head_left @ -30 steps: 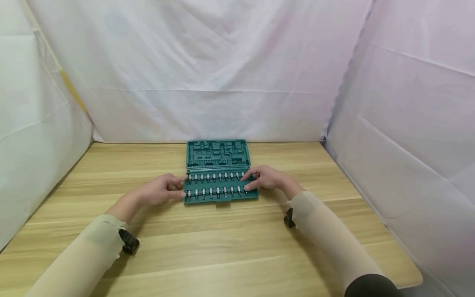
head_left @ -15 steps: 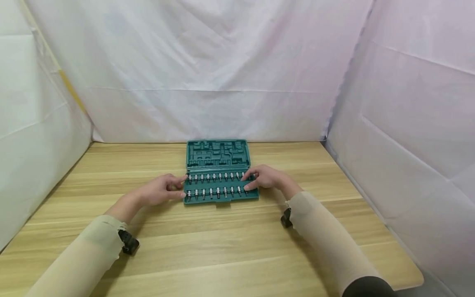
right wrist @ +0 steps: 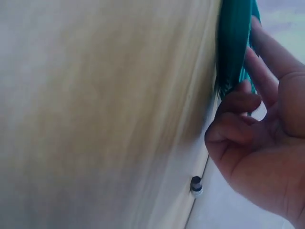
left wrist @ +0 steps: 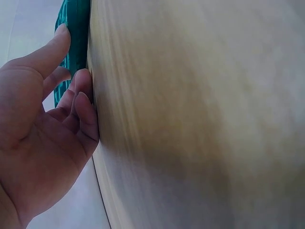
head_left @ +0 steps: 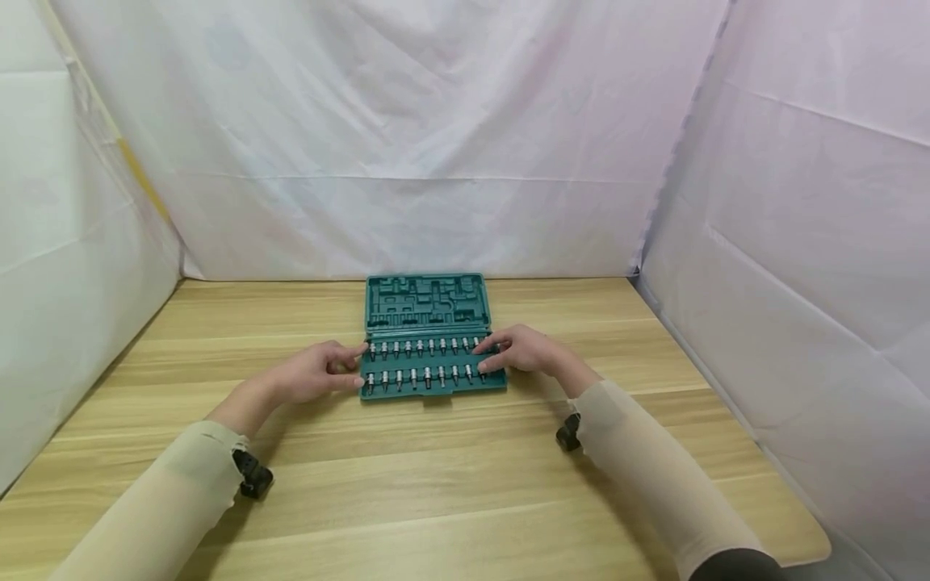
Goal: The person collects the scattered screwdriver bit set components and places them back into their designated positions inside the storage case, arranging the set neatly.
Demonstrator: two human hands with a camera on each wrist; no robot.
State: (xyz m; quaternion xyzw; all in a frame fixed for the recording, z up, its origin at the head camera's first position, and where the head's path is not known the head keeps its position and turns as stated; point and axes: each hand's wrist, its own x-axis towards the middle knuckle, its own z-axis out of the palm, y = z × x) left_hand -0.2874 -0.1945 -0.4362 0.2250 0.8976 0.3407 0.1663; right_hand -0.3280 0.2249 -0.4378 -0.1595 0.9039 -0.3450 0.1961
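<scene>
A green socket case lies open on the table, its lid folded back. Silver socket bits stand in two rows in the near half. My left hand touches the left side of the case, thumb at the near corner and index finger farther back, well apart. Over the right end lies my right hand, with thumb and index finger extended across the tray and a gap between their tips. In the right wrist view its other fingers bend beside the case's side. It covers the rightmost bits.
One loose socket bit is on the table by the right hand in the right wrist view. The moulded lid reaches back close to the white curtain. Wood-grain table extends around the case.
My right wrist and forearm have shifted slightly to the right, with the fingertips staying over the case. The left hand and the case have kept their places.
</scene>
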